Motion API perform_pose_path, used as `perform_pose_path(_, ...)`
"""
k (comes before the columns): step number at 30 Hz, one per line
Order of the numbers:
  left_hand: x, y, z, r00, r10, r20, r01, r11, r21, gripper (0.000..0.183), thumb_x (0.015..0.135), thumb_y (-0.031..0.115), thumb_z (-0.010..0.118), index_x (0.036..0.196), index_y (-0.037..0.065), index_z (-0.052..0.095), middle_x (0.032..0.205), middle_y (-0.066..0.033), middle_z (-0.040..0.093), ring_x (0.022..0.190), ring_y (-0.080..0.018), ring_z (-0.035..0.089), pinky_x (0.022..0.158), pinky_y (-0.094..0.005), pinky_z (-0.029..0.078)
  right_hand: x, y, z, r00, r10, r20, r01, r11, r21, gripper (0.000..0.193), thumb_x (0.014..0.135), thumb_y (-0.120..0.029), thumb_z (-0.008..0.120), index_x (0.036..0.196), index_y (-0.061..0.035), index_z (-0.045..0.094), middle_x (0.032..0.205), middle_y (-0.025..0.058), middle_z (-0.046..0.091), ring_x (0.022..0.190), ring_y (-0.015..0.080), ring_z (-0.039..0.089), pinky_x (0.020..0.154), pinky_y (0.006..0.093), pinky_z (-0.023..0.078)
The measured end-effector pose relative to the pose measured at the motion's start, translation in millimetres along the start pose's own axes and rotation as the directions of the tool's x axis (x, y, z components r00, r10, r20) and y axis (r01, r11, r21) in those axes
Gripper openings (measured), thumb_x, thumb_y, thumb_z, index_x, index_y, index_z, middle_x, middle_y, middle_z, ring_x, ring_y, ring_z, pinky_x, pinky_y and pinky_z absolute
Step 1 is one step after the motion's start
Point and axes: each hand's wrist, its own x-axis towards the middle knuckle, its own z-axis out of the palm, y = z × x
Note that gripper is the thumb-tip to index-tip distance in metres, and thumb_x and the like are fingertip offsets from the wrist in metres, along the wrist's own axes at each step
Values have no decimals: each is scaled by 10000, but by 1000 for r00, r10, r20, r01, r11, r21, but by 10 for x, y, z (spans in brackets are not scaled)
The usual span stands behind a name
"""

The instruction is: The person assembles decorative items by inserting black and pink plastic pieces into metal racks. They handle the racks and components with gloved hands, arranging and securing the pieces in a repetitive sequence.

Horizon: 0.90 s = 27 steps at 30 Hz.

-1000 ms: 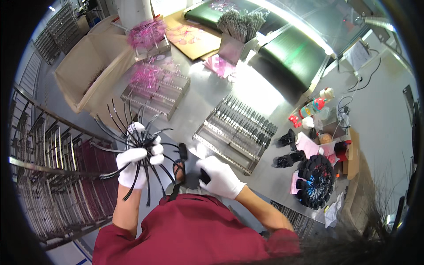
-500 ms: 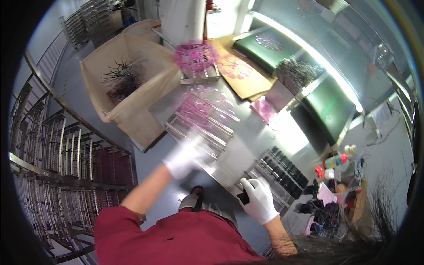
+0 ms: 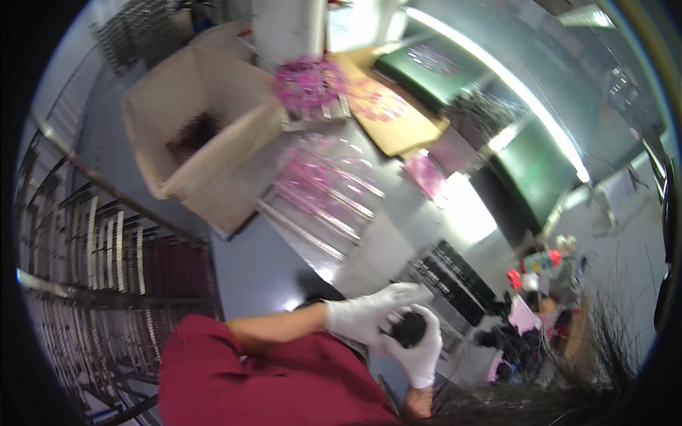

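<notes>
Both my hands wear white gloves and meet close to my chest over the near edge of the steel table (image 3: 398, 248). My right hand (image 3: 419, 348) cups a small round black object (image 3: 409, 329). My left hand (image 3: 369, 312) lies against it from the left, its fingers stretched over the top of the black object. My red sleeves fill the lower middle of the view.
A tray of black pieces (image 3: 455, 280) lies just beyond my hands. A clear rack with pink pieces (image 3: 327, 188) sits farther left. An open cardboard box (image 3: 199, 135) holds dark spiky items. Metal wire racks (image 3: 92, 270) stand at my left. Coloured clutter (image 3: 540, 298) sits at right.
The black spidery thing my left hand held a second ago is gone from my hands. My left hand reached out and came back to join the right on a small black object.
</notes>
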Motion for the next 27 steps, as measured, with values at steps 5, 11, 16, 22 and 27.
perform_pose_path(5, 108, -56, 130, 835, -540, 108, 441, 539, -717, 888, 782, -59, 866, 1565, -27, 448, 1391, -121, 616, 1290, -191, 606, 1111, -358, 520, 217, 19, -54, 821, -538, 191, 570, 755, -323, 722, 704, -141, 935, 1337, -35, 605, 1267, 178, 660, 1035, 391, 679, 860, 494, 556)
perform_pose_path(11, 217, -190, 294, 655, -742, 142, 548, 338, -765, 743, 864, -13, 846, 1519, -45, 497, 1279, -110, 676, 1168, -197, 674, 933, -377, 618, 98, 278, -300, 936, -302, 180, 342, 902, -262, 642, 727, -70, 891, 1320, 7, 656, 1152, 212, 746, 1073, 412, 738, 924, 438, 611)
perform_pose_path(16, -4, -287, -9, 539, -836, 104, 502, 220, -836, 510, 975, 17, 731, 1442, -5, 527, 1216, -194, 693, 1027, -325, 749, 896, -462, 664, 152, 913, -286, 982, 152, -113, -22, 687, 726, 528, 881, 35, 581, 1407, -17, 572, 1385, 218, 634, 1113, 381, 726, 984, 471, 613)
perform_pose_path(22, -391, -199, -218, 432, -887, -163, 386, 345, -856, 438, 997, 73, 708, 1393, -23, 546, 1192, -209, 695, 1017, -342, 745, 867, -450, 677, 824, 1549, -148, 993, 30, -110, 19, 909, 416, 239, 901, 23, 716, 1119, -12, 807, 1445, 171, 640, 1291, 258, 645, 1095, 388, 529)
perform_pose_path(27, -647, -337, -274, 427, -859, -284, 197, 394, -898, 342, 1026, 101, 687, 1343, 11, 595, 1148, -183, 734, 997, -315, 772, 842, -433, 687, 996, 1500, 111, 956, -227, -186, 206, 970, -126, 254, 816, -46, 818, 1067, -79, 806, 1280, 180, 714, 1108, 308, 740, 967, 372, 593)
